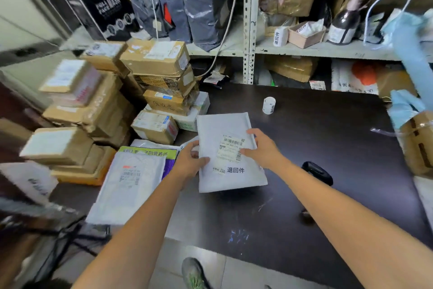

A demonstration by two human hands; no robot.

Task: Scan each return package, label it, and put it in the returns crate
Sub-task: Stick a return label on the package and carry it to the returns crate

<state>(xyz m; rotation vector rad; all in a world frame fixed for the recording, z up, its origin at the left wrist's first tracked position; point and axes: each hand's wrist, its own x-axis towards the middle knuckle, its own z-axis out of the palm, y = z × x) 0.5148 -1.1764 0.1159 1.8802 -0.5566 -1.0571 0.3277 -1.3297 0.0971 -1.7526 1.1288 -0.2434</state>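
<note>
We extend both forearms over the dark table (328,138). Our left hand (190,159) grips the left edge of the white mailer (218,127), thumb on top. Our right hand (263,148) pinches its right edge, thumb on the shipping label (230,147). The mailer sits low over the table; we cannot tell whether they touch. The label's fine print is unreadable. Our right forearm partly hides the black scanner (318,172). On the shelf (328,50), an open carton (302,39) holds white wrapping.
</note>
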